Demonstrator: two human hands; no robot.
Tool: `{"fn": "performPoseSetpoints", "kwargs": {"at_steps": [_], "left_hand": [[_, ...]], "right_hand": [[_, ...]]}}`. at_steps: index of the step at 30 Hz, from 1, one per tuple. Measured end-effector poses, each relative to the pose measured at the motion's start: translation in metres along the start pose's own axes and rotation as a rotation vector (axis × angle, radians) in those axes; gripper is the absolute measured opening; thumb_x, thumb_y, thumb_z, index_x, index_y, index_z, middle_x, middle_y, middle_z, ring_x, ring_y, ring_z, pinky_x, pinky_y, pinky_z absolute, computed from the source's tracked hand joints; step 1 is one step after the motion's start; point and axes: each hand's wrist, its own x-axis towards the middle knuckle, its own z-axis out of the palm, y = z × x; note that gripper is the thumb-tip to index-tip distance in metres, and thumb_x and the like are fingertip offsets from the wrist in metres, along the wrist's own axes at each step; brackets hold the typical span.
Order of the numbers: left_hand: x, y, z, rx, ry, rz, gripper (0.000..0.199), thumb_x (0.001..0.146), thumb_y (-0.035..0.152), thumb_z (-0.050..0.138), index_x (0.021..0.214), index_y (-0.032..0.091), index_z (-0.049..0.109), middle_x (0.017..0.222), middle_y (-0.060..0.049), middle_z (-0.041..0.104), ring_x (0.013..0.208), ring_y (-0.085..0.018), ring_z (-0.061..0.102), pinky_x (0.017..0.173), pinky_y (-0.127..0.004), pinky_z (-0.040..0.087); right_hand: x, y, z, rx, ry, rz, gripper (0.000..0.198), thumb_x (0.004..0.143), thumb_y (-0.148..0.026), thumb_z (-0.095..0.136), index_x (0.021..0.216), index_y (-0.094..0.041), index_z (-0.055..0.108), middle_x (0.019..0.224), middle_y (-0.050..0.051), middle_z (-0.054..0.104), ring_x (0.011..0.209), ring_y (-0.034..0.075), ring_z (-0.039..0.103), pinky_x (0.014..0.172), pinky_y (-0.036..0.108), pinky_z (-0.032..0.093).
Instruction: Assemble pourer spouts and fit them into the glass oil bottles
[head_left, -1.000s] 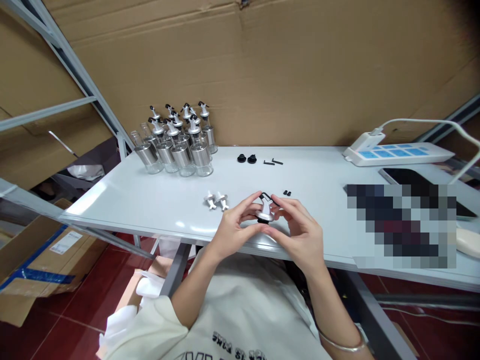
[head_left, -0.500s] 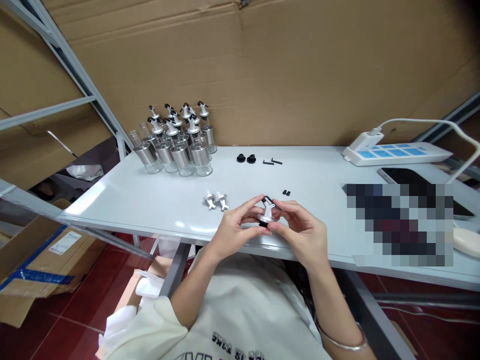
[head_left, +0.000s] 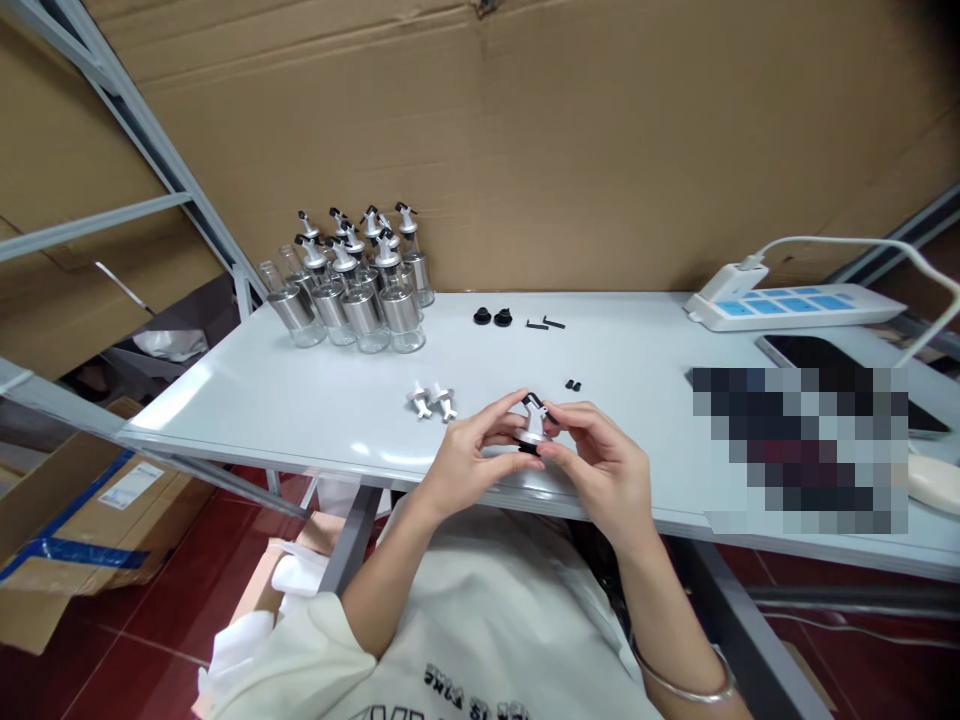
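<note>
Between my two hands, over the table's front edge, is a white pourer spout (head_left: 534, 424) with a black lever on top and a black base. My left hand (head_left: 480, 452) grips its base and side from the left. From the right, my right hand (head_left: 604, 462) pinches it, thumb at the base and fingers by the black lever. Just left of my hands lie two white spout bodies (head_left: 431, 400). Beyond my hands are two tiny black caps (head_left: 573, 385), two thin black levers (head_left: 546, 323) and two round black stoppers (head_left: 493, 317).
Several glass bottles (head_left: 366, 320) with steel sleeves stand at the back left, most topped with spouts. A white power strip (head_left: 802, 308) and a phone (head_left: 810, 355) lie at the right, near a blurred-out patch. Cardboard (head_left: 562, 150) walls the table's back.
My right fingers have shifted slightly on the spout, and the black lever's free end now tilts a little further down. The parts on the table have not moved.
</note>
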Motion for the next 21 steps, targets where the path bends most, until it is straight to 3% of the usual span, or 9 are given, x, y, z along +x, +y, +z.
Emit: {"fn": "performPoseSetpoints", "kwargs": {"at_steps": [4,10,21], "left_hand": [[-0.0001,0.0001,0.0004,-0.007,0.018,-0.011,0.066,0.07,0.026,0.081,0.132,0.024,0.057,0.101,-0.004,0.07,0.094,-0.016,0.067,0.091,-0.032,0.056],[-0.0011,0.004,0.0018,-0.057,0.095,-0.042,0.066,0.071,0.026,0.081,0.132,0.022,0.056,0.1,-0.004,0.069,0.096,-0.017,0.068,0.094,-0.031,0.054],[0.0001,0.0052,-0.0004,-0.012,0.063,-0.037,0.08,0.066,0.028,0.085,0.138,0.022,0.051,0.106,-0.005,0.07,0.101,-0.02,0.067,0.096,-0.033,0.053]], "right_hand": [[0.0002,-0.0011,0.0015,-0.066,0.018,-0.007,0.028,0.079,-0.034,0.074,0.106,-0.026,0.072,0.087,0.004,0.065,0.078,0.017,0.061,0.073,0.036,0.054],[-0.0006,-0.0017,0.0023,-0.142,0.063,-0.06,0.037,0.078,-0.03,0.075,0.114,-0.029,0.068,0.106,0.007,0.062,0.091,0.02,0.06,0.078,0.038,0.053],[-0.0016,-0.007,0.0055,-0.057,0.063,-0.02,0.025,0.078,-0.024,0.074,0.103,-0.025,0.071,0.095,0.006,0.073,0.088,0.021,0.068,0.078,0.039,0.057]]}}
